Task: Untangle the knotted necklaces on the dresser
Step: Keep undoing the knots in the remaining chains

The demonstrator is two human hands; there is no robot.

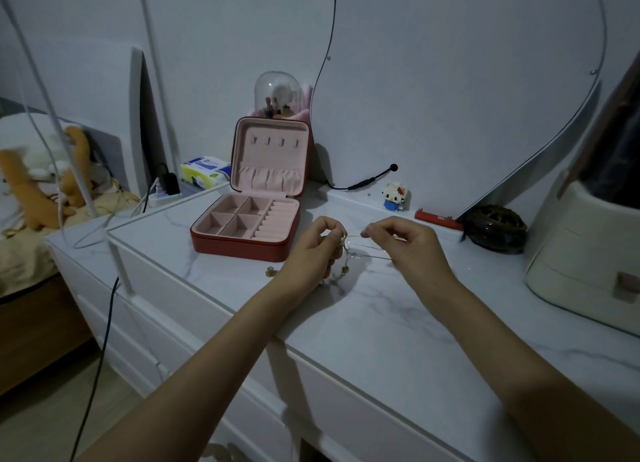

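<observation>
we hold both hands up over the white marble worktop [381,323]. our left hand [313,253] has its fingers [327,226] curled and pinched on the knotted necklaces [343,253]. our right hand [410,245] pinches a thin chain between thumb and first finger, and its other fingers are curled in. the thin chain runs from one hand to the other, pulled almost straight. more of the necklaces hang down from our left hand, with little gold beads on them, and the low end touches the worktop or hangs just over it; we cannot tell which. one small gold bit [272,272] lies on the worktop just left of our left wrist.

behind our left hand sits a red jewelry box [242,243], open, with pink cups inside. a small block toy cat [394,194] stands by the wall. a dark round bowl [495,229] sits to the right, near a big cream box with drawers [581,246]. a clear dome [277,94] stands behind the red box.
</observation>
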